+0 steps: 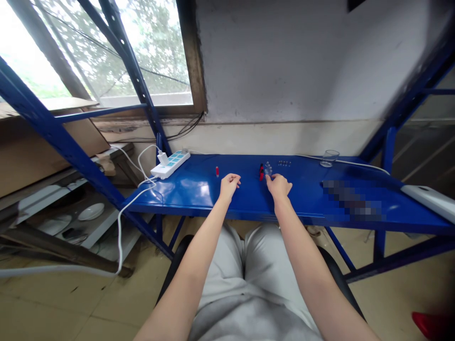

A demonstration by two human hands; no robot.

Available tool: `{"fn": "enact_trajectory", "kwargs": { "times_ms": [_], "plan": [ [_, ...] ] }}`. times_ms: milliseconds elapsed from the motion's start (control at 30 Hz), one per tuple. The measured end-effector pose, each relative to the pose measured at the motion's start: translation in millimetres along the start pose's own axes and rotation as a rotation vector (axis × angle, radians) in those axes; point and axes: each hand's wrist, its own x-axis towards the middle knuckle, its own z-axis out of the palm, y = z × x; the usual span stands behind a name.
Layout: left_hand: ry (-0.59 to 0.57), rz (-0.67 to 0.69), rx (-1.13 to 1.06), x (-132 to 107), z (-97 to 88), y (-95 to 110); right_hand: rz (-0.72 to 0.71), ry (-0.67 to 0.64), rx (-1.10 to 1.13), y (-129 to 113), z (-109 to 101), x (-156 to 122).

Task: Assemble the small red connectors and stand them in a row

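Note:
My left hand (230,185) is held above the blue table, its thumb and fingers pinched together. Anything between those fingertips is too small to make out. Beyond it to the left, a small red cylinder with a pale tip (217,172) stands on the tabletop. My right hand (279,185) has its fingertips closed at the near edge of a cluster of small clear round pieces (268,167); whether it grips one is hidden. Just left of the cluster are several small red and black pieces (261,172). A row of tiny metallic pieces (284,163) lies farther back on the right.
A white power strip (170,164) with a plug and cable sits at the table's left end. A clear glass (329,158) stands at the back right. A blurred dark object (350,201) and a white device (432,201) lie to the right. Blue posts (387,151) flank the table (185,192).

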Motion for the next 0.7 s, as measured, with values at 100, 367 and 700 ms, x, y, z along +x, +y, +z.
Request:
{"fn": "enact_trajectory", "kwargs": {
  "times_ms": [100,367,700],
  "plan": [
    [0.005,0.0,0.003,-0.3,0.0,0.6,-0.04,0.122,0.094,-0.9,-2.4,-4.7],
    [0.012,-0.007,-0.005,-0.9,0.4,1.9,-0.325,0.252,0.382,-10.2,-10.3,-19.6],
    [0.011,0.062,0.059,-2.8,2.5,1.6,-0.504,0.087,0.267,-17.7,-3.9,-30.4]
  ]
}}
